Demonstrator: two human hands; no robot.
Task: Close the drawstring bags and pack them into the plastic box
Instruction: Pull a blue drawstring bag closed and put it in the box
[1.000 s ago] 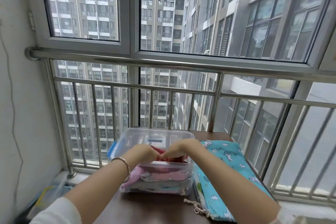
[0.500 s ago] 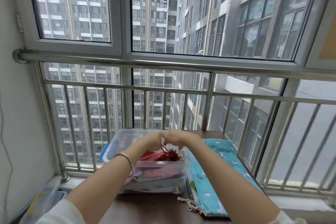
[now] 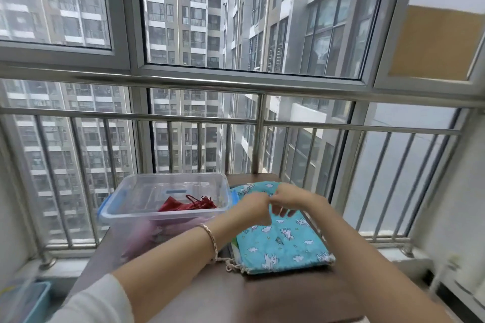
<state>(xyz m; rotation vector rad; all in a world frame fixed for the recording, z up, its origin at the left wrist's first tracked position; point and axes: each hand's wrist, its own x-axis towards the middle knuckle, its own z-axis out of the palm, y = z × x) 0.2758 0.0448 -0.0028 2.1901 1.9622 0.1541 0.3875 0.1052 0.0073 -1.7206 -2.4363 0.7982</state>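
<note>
A clear plastic box (image 3: 168,215) stands on the left of the brown table (image 3: 262,296). Inside, a red drawstring bag (image 3: 189,204) lies on top of pink bags (image 3: 147,233). Right of the box, a turquoise drawstring bag (image 3: 283,244) with white animal prints lies flat, and its cream cord (image 3: 231,266) trails off the near left corner. My left hand (image 3: 252,207) and my right hand (image 3: 288,199) meet over the bag's far end. The left fingers are curled, and blur hides whether they pinch anything. The right fingers hang loosely above the cloth.
A steel railing (image 3: 258,139) and window panes close off the far side right behind the table. A blue bin (image 3: 31,304) sits on the floor at the lower left. The box has blue clips (image 3: 103,207) on its left side.
Both hands left the red bag in the box and moved right, over the turquoise bag. The view has swung to the right.
</note>
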